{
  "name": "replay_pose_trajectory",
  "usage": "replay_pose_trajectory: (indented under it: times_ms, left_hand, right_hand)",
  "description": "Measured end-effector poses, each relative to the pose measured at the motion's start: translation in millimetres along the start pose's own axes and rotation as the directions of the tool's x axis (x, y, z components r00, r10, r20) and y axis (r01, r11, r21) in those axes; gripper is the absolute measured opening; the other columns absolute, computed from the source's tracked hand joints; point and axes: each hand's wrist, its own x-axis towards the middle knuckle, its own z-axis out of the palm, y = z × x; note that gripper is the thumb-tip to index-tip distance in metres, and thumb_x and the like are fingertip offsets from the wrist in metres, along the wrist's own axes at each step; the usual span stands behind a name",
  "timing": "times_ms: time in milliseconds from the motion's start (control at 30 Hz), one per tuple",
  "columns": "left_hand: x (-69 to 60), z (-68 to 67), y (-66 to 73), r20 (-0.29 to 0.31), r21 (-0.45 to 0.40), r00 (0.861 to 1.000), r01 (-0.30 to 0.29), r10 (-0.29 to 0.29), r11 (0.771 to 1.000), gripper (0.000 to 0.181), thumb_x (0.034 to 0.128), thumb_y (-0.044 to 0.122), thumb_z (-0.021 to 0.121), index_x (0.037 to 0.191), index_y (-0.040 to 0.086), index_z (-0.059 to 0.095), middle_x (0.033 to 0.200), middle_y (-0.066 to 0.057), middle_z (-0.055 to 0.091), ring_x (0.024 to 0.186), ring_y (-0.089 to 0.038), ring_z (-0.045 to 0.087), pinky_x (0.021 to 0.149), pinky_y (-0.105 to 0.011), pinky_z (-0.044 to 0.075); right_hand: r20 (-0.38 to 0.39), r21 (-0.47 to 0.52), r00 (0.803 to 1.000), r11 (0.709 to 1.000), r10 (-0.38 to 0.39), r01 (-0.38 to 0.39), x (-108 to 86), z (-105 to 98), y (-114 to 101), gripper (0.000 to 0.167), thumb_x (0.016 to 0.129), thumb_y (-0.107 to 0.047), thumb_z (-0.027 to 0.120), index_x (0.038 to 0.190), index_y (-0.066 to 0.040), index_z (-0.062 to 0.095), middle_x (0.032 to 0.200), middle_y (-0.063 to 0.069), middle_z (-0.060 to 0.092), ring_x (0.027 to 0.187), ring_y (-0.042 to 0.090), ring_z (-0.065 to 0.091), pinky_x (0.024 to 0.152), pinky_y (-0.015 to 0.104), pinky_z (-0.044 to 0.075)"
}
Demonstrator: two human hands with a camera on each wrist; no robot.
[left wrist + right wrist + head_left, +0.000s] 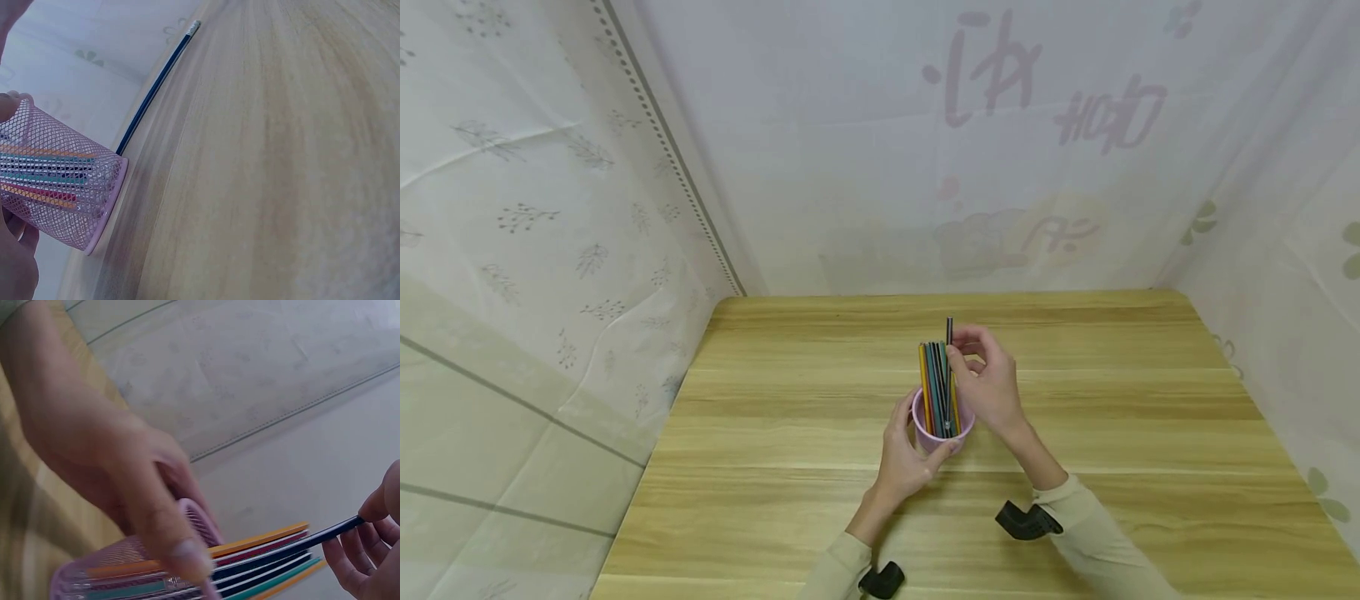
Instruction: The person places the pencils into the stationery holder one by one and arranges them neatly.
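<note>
My left hand (904,460) grips a pink mesh pencil cup (928,445), fingers and thumb on either side of it. Inside the cup stands a bundle of pencils (934,383) in yellow, red, teal and dark blue. My right hand (992,387) pinches the upper part of a dark blue pencil (950,327), which rises above the others. Its lower end is inside the cup, as the right wrist view also suggests. Beyond the cup's base in the left wrist view lies another dark blue pencil (156,87) with a pale metal-banded eraser end; I cannot make it out in the head view.
A wood-grain table (760,467) spreads beneath the hands. White patterned cloth (850,167) hangs behind the table and along both sides. Black wrist mounts (1028,521) are strapped at both sleeves.
</note>
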Motion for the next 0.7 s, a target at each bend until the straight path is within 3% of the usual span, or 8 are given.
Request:
replay_pose_trajectory:
  times_ms: [167,267,433,700]
  left_hand:
    - [0.7,0.3,2.8,-0.011,0.014,0.998,-0.055,0.055,0.998,0.088,0.0762,0.012,0.086,0.15,0.002,0.04,0.136,-0.018,0.055,0.123,-0.036,0.059,0.105,-0.056,0.051]
    - [2.8,-1.7,14.2,-0.011,-0.008,0.997,-0.077,0.077,0.997,0.086,0.0747,0.005,0.084,0.147,-0.007,0.039,0.134,-0.025,0.054,0.121,-0.043,0.058,0.102,-0.061,0.05]
    - [5.3,-6.1,32.0,0.005,-0.036,0.999,-0.051,0.051,0.998,0.083,0.0746,0.001,0.083,0.144,-0.012,0.039,0.133,-0.029,0.053,0.121,-0.047,0.057,0.102,-0.063,0.049]
    - [1.4,-1.0,4.9,0.004,-0.009,0.999,-0.042,0.042,0.999,0.088,0.0778,0.017,0.086,0.151,0.006,0.039,0.139,-0.015,0.053,0.127,-0.034,0.057,0.108,-0.054,0.049]
  right_hand:
    - [0.035,-0.024,0.999,0.999,0.037,-0.036,-9.0,9.8,12.0,0.022,0.096,0.001,0.064,0.117,0.004,0.061,0.108,0.02,0.066,0.095,0.026,0.066,0.074,0.018,0.06]
    - [0.033,-0.057,0.999,0.998,0.038,-0.036,-13.6,14.4,18.1,0.022,0.094,0.001,0.065,0.116,0.003,0.061,0.107,0.018,0.067,0.093,0.027,0.066,0.072,0.02,0.06]
    - [0.029,-0.122,0.999,0.992,0.018,-0.015,-19.6,19.5,26.8,0.022,0.094,0.0,0.066,0.115,0.001,0.061,0.104,0.015,0.067,0.091,0.025,0.066,0.072,0.025,0.062]
    - [0.018,-0.12,0.998,0.991,0.062,-0.059,-23.1,19.0,31.2,0.02,0.095,0.0,0.064,0.116,-0.001,0.063,0.104,0.014,0.067,0.093,0.026,0.067,0.076,0.028,0.063]
